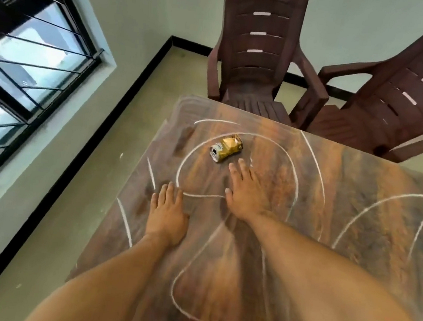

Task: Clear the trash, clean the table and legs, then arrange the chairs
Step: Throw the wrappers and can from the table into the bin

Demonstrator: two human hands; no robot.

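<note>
A crushed gold drink can (227,147) lies on its side on the wood-grain table (355,229), toward the far left part of the top. White chalk lines curve across the tabletop. My right hand (246,193) lies flat with straight fingers, its fingertips just short of the can. My left hand (167,213) rests flat on the table near the left edge, fingers straight and empty. Two dark brown plastic armchairs stand beyond the far edge: one (260,49) faces the table squarely, the other (396,99) stands tilted at the right.
A barred window (27,55) fills the left wall. The floor (77,171) with a black skirting strip runs along the table's left side. The wall behind the chairs is close.
</note>
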